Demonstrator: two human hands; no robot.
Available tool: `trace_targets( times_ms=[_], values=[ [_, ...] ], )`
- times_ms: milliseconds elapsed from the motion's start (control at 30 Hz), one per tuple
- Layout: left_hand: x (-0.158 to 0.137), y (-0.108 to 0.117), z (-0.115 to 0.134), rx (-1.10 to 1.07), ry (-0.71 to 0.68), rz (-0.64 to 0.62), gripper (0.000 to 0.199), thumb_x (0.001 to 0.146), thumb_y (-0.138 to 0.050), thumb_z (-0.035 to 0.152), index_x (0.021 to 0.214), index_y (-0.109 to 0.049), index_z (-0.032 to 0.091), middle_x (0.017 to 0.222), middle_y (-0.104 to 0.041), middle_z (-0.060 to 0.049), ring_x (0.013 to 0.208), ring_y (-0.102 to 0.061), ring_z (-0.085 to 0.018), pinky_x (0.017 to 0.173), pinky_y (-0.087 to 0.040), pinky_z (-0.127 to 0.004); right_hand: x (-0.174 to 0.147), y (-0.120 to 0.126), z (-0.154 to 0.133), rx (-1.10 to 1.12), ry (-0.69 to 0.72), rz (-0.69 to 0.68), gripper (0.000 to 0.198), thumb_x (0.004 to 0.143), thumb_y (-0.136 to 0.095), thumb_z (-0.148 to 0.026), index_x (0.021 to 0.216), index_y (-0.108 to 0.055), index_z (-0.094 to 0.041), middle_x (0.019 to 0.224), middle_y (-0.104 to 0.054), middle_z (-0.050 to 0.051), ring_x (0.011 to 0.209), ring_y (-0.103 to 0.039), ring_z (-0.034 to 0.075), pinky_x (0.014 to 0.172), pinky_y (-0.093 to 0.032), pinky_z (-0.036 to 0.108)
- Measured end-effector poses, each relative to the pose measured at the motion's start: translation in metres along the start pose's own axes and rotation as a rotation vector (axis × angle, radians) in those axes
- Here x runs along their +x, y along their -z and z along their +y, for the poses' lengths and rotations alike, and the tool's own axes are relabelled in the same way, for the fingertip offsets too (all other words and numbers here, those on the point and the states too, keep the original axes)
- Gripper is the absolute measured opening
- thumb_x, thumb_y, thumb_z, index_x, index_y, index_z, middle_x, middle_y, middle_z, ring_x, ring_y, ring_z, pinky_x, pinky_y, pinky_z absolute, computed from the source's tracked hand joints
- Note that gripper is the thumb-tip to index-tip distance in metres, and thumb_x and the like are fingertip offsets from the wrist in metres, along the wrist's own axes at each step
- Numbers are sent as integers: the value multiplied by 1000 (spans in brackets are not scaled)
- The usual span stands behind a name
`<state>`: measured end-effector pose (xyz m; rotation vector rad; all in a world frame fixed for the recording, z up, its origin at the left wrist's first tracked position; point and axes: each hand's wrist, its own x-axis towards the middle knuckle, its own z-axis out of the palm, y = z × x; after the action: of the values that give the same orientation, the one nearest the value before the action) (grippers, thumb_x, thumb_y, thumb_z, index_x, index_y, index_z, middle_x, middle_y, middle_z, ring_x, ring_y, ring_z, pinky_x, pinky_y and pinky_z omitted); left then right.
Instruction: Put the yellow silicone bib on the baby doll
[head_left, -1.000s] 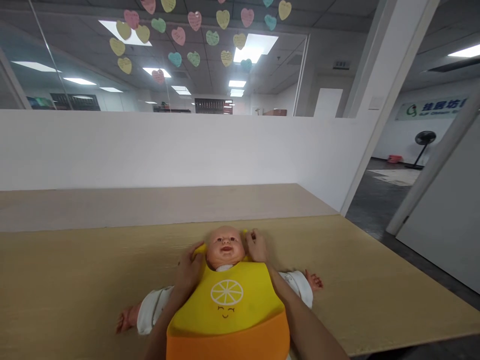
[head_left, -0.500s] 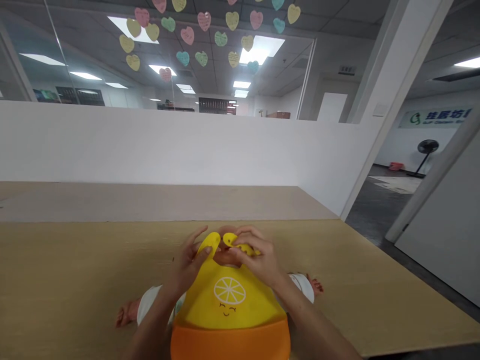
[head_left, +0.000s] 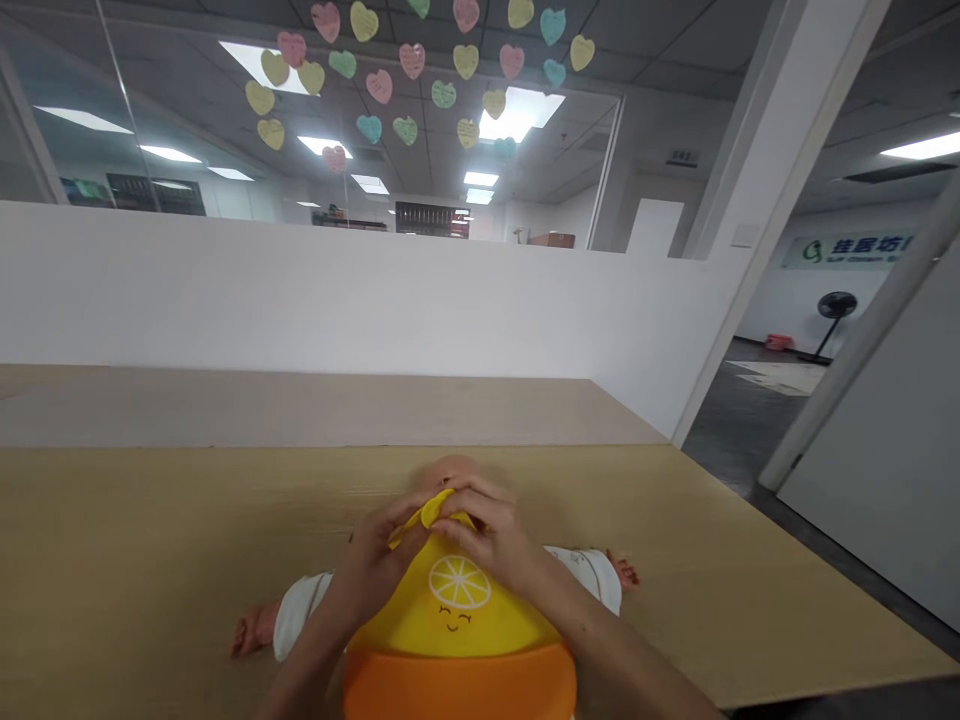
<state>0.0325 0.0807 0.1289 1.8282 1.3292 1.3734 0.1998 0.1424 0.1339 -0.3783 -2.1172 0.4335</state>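
Note:
A yellow bib [head_left: 390,625] with a lemon-slice print and an orange pocket lies over a baby doll [head_left: 452,468] on its back. Its white-sleeved arms stretch out to both sides. At the doll's neck, my left hand [head_left: 382,555] pinches one neck strap of the bib. My right hand [head_left: 487,530] grips the other strap, and the strap ends overlap between my fingertips. Whether they are fastened together I cannot tell. My hands hide most of the doll's lower face and neck.
The doll rests on a wooden table [head_left: 150,520], whose right edge slants toward the doorway. A grey-beige strip [head_left: 300,405] runs along the back, against a white half-wall [head_left: 337,300] topped with glass. A door [head_left: 885,450] stands at the right.
Both hands have come together, bringing the two strap ends from apart to overlapping. They have moved down off the doll's face toward the neck, uncovering the top of its head.

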Motion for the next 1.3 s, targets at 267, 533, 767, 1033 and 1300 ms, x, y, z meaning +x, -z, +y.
trace_targets(
  times_ms=[267,533,767,1033,1300],
  values=[
    [-14,11,0,53,6,238,34,78,-58,42,106,-65,22,118,-65,-8,112,-58,-23,101,-42,-36,8,25,-6,-40,-179,104,15,84,-59,-34,88,-64,-20,74,-60,1,62,-51,11,59,-43,23],
    [-73,42,-50,-408,384,548,36,58,-73,52,68,-64,18,59,-65,0,62,-61,-17,63,-51,-26,39,116,1,32,-517,240,43,66,-73,-48,93,-66,-15,75,-62,2,58,-51,9,51,-40,22],
    [-103,9,-62,-410,487,41,41,65,-62,58,72,-65,17,52,-63,-2,48,-52,-15,50,-41,-25,64,187,-25,-16,-614,403,46,53,-82,-49,83,-66,-18,73,-66,3,58,-59,13,49,-45,25],
    [-95,2,-45,-207,530,-117,26,67,-54,44,64,-57,19,49,-52,4,46,-42,-11,52,-37,-24,87,211,-23,-111,-579,445,40,55,-82,-43,84,-67,-21,76,-65,4,54,-56,13,44,-43,25],
    [-100,3,-53,-158,518,-130,26,71,-50,44,68,-58,19,53,-54,3,50,-43,-12,54,-38,-24,80,214,59,-126,-668,543,33,58,-77,-33,82,-65,-15,69,-61,2,55,-50,9,47,-38,21]
  ],
)
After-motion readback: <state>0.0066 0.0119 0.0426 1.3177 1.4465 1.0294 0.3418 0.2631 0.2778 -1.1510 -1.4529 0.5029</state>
